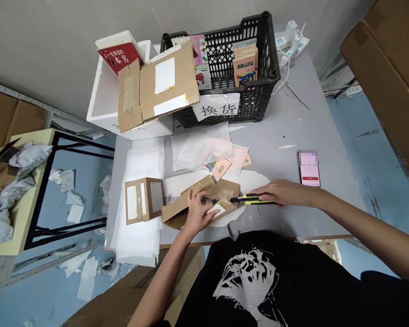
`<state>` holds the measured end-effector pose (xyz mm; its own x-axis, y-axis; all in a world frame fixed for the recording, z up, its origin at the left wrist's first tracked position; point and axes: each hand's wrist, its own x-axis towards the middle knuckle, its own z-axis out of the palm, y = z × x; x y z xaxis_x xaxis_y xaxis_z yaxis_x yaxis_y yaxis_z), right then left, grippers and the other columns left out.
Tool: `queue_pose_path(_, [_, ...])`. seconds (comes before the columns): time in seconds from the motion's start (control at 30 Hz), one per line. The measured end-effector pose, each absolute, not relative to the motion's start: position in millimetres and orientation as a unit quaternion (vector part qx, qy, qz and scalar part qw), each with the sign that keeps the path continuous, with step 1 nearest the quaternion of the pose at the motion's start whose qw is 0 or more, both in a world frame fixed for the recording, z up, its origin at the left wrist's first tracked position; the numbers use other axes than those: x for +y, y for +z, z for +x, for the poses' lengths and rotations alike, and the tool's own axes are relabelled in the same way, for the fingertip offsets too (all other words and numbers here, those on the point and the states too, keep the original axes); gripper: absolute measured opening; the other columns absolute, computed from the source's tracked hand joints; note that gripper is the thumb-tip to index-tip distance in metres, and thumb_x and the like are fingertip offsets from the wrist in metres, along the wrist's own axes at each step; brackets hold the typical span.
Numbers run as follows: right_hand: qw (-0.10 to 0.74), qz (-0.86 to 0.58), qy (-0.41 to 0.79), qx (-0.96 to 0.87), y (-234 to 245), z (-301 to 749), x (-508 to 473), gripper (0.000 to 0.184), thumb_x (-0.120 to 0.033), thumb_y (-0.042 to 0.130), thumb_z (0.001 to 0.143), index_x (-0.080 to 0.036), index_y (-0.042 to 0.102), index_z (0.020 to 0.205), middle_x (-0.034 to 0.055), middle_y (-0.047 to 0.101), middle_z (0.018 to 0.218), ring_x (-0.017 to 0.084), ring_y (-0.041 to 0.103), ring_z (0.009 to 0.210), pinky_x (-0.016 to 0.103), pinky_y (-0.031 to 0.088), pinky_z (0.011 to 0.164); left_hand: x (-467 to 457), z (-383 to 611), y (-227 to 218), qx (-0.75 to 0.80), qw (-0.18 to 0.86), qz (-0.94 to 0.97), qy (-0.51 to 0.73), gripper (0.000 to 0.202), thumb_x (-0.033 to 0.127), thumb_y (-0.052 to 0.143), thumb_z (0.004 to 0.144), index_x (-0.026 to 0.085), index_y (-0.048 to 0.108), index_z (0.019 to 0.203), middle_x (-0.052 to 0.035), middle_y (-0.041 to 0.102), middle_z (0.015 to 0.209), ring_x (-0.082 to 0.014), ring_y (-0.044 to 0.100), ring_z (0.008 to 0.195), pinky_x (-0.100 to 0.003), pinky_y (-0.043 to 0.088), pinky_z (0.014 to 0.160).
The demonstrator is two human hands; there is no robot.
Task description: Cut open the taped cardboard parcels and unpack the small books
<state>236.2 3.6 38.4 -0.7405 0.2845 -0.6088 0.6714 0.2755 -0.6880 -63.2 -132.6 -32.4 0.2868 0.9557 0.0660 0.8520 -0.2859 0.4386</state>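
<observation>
My left hand point(198, 210) presses down on a flattened cardboard mailer point(199, 204), with its fingers spread over a white label. My right hand point(281, 192) grips a yellow and black utility knife point(251, 200), whose tip points left at the mailer's taped edge. Clear packing tape point(221, 193) covers part of the cardboard. A small closed cardboard box point(143, 200) with white labels stands to the left on white foam sheets point(138, 227). The knife's blade is mostly hidden.
A black plastic crate point(255, 59) of books and a white foam box point(105, 95) under opened cardboard stand at the back. A smartphone point(309, 169) lies to the right. Foam sheets and small cards point(221, 169) lie ahead. Cardboard boxes and a littered floor surround the table.
</observation>
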Motion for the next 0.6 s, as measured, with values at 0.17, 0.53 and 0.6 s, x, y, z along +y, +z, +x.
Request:
queue_pose_path(0.17, [0.082,0.536,-0.330,0.772,0.5,272.7,-9.9,0.046,-0.039,0.027,0.096,-0.033,0.038,0.140,0.0057,0.066,0.100,0.017,0.058,0.065,0.029,0.041,0.062,-132.9,-57.8,-14.3,0.610,0.072,0.775,0.149,0.024,0.037,0.059,0.084,0.019,0.064,0.068,-0.0102,0.050,0.113,-0.0325,0.037,0.125,-0.066,0.019,0.105])
queue_pose_path(0.53, [0.083,0.653,-0.122,0.743,-140.2,248.5,-89.4,0.048,-0.018,0.032,0.092,-0.020,0.042,0.138,0.0196,0.049,0.120,0.030,0.048,0.107,0.044,0.039,0.090,-160.2,-44.5,0.3,0.560,-0.029,0.823,0.091,0.018,0.011,0.047,0.088,0.021,0.059,0.078,-0.0055,0.062,0.102,-0.0162,0.057,0.091,-0.033,0.044,0.084])
queue_pose_path(0.6, [0.031,0.653,-0.154,0.741,-130.6,237.1,-83.4,0.046,-0.027,0.035,0.093,-0.016,0.045,0.136,0.0218,0.046,0.125,0.033,0.044,0.114,0.047,0.037,0.094,-171.1,-40.8,-8.1,0.564,-0.011,0.823,0.068,0.017,0.011,0.046,0.088,0.021,0.058,0.081,-0.0064,0.063,0.105,-0.0160,0.058,0.085,-0.030,0.044,0.075])
